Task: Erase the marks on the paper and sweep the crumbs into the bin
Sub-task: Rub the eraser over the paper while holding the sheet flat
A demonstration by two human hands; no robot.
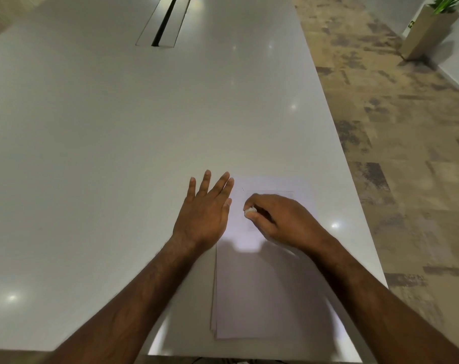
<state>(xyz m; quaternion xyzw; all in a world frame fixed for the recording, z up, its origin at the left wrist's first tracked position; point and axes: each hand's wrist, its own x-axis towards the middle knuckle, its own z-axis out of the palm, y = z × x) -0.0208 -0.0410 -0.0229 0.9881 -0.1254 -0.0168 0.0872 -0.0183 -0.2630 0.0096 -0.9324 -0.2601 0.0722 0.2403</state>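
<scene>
Paper: white sheet(s), laid flat on pale glossy surface near its front-right corner, approx. 5 o'clock in frame. More than one edge is seen at the sheet's lower-left corner, so a small stack is likely; count can't be told. A faint thin mark is noted near the top of the sheet, at 12 o'clock from the eraser.

Eraser: small, whitish, pinched btwn thumb and fingertips of right hand; it is held down at the paper's upper half. Contact w/ paper looks likely, not certain.

Left hand: spread flat, fingers apart, nothing gripped; palm is placed at the sheet's left edge, at 9 o'clock from the eraser. Hands are close together, not touching.

Crumbs: none can be made out at this resolution.

Cable slot is seen in surface at 12 o'clock; planter on floor at 1 o'clock.
</scene>
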